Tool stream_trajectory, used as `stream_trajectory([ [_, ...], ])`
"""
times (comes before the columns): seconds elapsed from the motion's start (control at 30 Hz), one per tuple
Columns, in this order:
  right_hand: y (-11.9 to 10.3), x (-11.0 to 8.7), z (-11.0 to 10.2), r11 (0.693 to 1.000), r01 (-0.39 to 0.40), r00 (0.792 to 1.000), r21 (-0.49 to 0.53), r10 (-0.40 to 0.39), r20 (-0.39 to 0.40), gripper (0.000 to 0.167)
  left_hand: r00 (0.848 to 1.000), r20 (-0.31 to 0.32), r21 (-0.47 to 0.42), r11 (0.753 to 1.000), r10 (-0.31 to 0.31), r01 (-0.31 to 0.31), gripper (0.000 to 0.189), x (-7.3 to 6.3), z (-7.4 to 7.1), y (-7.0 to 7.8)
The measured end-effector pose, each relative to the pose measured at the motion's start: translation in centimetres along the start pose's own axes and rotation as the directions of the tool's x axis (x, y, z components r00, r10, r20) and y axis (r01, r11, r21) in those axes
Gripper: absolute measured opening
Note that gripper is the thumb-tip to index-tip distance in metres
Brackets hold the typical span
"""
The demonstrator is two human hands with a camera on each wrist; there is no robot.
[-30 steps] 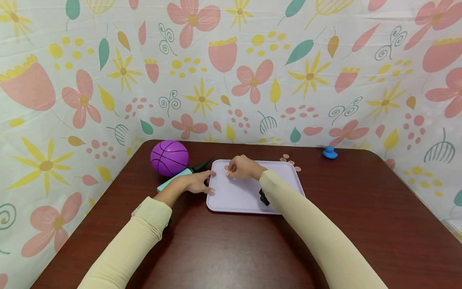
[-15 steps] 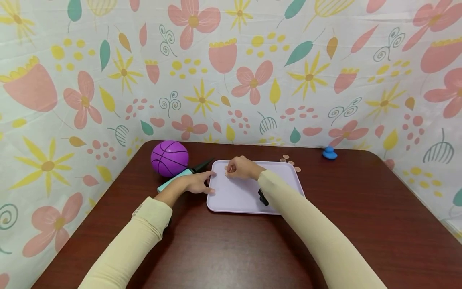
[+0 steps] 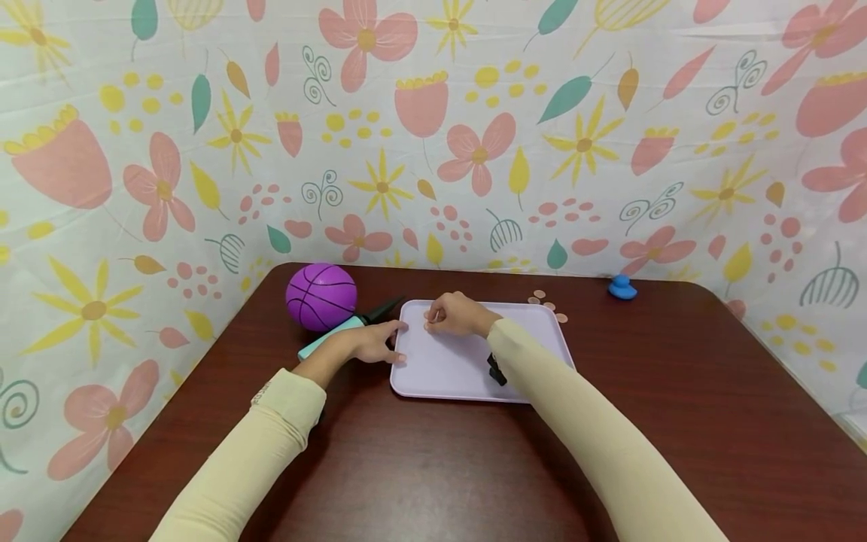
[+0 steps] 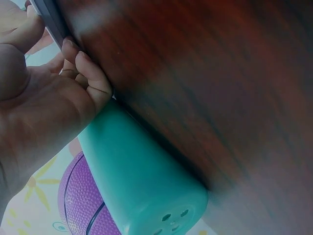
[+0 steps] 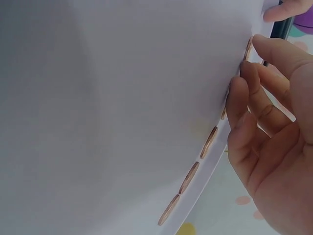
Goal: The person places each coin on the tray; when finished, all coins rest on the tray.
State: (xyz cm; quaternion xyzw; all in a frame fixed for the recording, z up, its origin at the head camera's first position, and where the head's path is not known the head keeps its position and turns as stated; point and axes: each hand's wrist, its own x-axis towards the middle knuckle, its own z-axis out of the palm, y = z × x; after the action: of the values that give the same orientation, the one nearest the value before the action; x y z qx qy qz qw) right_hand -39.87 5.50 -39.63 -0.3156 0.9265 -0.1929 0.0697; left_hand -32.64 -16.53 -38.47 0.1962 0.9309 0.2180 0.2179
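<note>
A pale lilac tray (image 3: pixel 447 369) lies on the table. My left hand (image 3: pixel 371 342) holds its left rim, thumb on the top side; in the left wrist view, other fingers (image 4: pixel 93 73) curl at the tray's edge. Over the tray's far left part, my right hand (image 3: pixel 457 314) pinches a copper coin (image 5: pixel 248 48) between thumb and fingertip, close to the tray surface. Several more copper coins (image 5: pixel 209 142) lie in a row along the tray's far edge in the right wrist view; curled fingers partly hide one.
Left of the tray lies a turquoise tapered cylinder (image 4: pixel 137 161) with a black narrow end (image 3: pixel 382 310), beside a purple ball (image 3: pixel 321 296). Several loose coins (image 3: pixel 561 318) lie behind the tray's far right corner. A blue rubber duck (image 3: pixel 622 287) sits at the back right, before a floral curtain.
My right fingertips have shifted slightly at the coin over the tray's far left part. My left hand and the tray keep their places.
</note>
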Motion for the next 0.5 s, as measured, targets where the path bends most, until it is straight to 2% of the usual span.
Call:
stream_trajectory([
  [0.1, 0.4, -0.7, -0.5, 1.000, -0.012, 1.000, 0.019, 0.012, 0.004, 0.025, 1.000, 0.002, 0.000, 1.000, 0.006, -0.006, 0.075, 0.2, 0.2, 0.2],
  [0.23, 1.3, -2.2, -1.8, 0.999, -0.023, 1.000, 0.045, 0.023, -0.011, 0.022, 1.000, -0.004, -0.009, 1.000, 0.008, -0.008, 0.077, 0.3, 0.2, 0.4],
  [0.33, 2.0, -3.6, -3.0, 0.997, -0.016, 0.998, 0.071, 0.020, -0.053, 0.019, 1.000, -0.010, -0.017, 1.000, -0.005, 0.005, 0.082, 0.2, 0.1, 0.4],
  [0.5, 3.0, -6.3, -4.5, 0.989, 0.001, 0.992, 0.148, 0.018, -0.126, 0.025, 0.999, -0.010, 0.017, 0.999, -0.051, 0.051, 0.090, -0.2, 0.0, 0.6],
])
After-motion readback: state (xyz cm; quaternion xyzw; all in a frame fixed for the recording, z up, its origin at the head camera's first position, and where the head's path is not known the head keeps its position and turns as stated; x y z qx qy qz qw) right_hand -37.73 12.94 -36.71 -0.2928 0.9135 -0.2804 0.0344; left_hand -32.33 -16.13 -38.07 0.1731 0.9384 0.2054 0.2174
